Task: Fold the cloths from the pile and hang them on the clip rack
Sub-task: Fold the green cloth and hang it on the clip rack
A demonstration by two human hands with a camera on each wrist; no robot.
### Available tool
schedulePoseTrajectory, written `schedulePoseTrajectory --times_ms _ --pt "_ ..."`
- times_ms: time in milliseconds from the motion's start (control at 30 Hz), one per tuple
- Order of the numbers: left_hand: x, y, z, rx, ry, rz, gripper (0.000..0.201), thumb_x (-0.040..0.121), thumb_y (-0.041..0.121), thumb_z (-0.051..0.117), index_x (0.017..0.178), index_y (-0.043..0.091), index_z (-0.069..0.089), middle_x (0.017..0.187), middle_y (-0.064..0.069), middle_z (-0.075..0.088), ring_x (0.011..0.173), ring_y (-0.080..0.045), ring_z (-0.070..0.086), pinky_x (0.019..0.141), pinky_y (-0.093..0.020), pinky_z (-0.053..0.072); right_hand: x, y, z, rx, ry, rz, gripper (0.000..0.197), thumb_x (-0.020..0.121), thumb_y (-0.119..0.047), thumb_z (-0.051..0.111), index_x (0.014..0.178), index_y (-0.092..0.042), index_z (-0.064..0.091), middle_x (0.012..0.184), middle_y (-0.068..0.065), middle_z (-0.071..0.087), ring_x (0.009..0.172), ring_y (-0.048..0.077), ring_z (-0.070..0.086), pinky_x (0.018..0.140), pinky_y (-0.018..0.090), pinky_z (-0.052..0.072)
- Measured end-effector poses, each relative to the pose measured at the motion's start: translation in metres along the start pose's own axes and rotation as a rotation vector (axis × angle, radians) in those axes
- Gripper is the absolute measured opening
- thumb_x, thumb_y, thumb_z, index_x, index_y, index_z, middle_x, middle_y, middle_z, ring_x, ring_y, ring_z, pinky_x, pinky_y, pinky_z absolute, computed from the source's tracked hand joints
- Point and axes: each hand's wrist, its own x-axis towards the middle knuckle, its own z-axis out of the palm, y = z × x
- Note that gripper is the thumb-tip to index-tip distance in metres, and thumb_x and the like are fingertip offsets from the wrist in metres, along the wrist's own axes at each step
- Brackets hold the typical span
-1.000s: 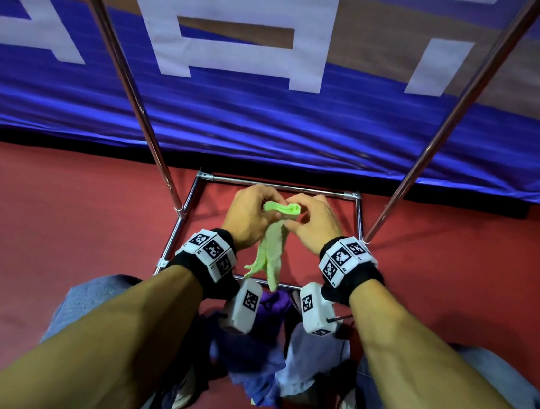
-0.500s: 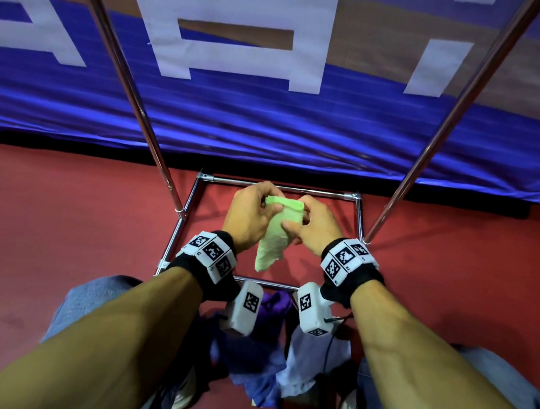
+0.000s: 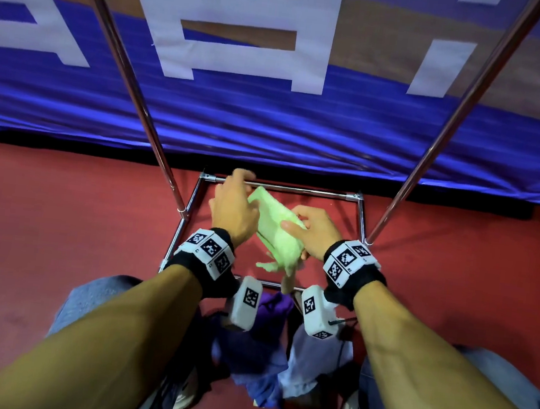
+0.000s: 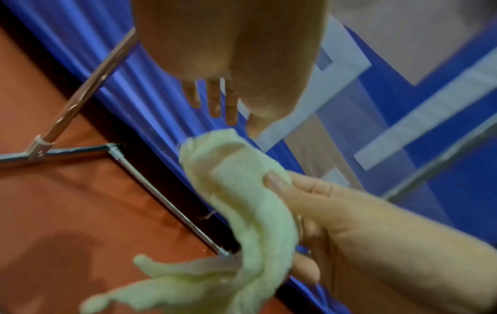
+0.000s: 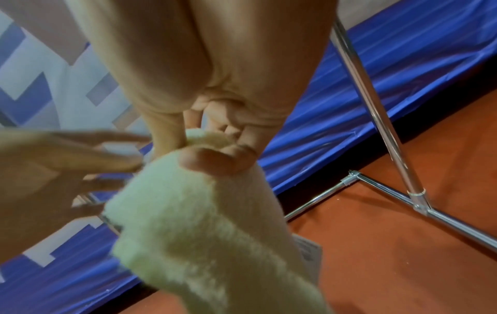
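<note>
One green cloth (image 3: 275,235); two hands; two slanted rack poles; two shoes.

The right hand (image 3: 316,233) pinches a folded green cloth (image 3: 277,235); the left hand (image 3: 233,208) is beside its upper corner, above a metal rack base (image 3: 300,191) on red floor (image 3: 57,230).

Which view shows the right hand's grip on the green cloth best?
Right wrist: thumb and curled fingers of the right hand pinch the green cloth up close. Left wrist shows the thumb on it, blurred. Head shows only the hand's back.
</note>
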Motion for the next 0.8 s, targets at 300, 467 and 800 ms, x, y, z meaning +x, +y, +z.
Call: schedulePoseTrajectory --times_ms 300,467,800 --pt "-0.004 0.003 0.017 0.278 -0.443 0.248 0.038 0.094 0.052 0.047 0.102 0.019 0.064 0.110 -0.006 0.058 0.109 -0.032 0.051 0.090 -0.047 0.042 -0.005 -0.010 -0.003 -0.108 -0.105 -0.066 0.012 0.090 -0.008 0.057 0.079 -0.007 0.060 0.068 0.007 0.056 0.035 0.008 0.049 0.037 0.024 0.042" --pt "-0.007 0.003 0.012 0.456 -0.369 0.251 0.032 0.093 0.048 0.052 0.079 0.020 0.049 0.100 -0.006 0.060 0.102 -0.030 0.052 0.076 -0.039 0.029 -0.003 -0.003 -0.003 -0.153 -0.178 0.096 0.011 0.083 -0.021 0.073 0.084 -0.015 0.064 0.072 0.003 0.064 0.039 0.014 0.055 0.039 0.022 0.045" --pt "-0.006 -0.008 0.013 0.239 -0.553 0.258 0.053 0.088 0.067 0.037 0.122 0.032 0.057 0.137 0.006 0.053 0.125 -0.024 0.044 0.105 -0.051 0.031 -0.003 -0.002 -0.012 -0.332 -0.097 0.125 0.037 0.069 -0.035 0.084 0.077 -0.005 0.063 0.059 0.005 0.059 0.042 0.019 0.055 0.038 0.020 0.038"
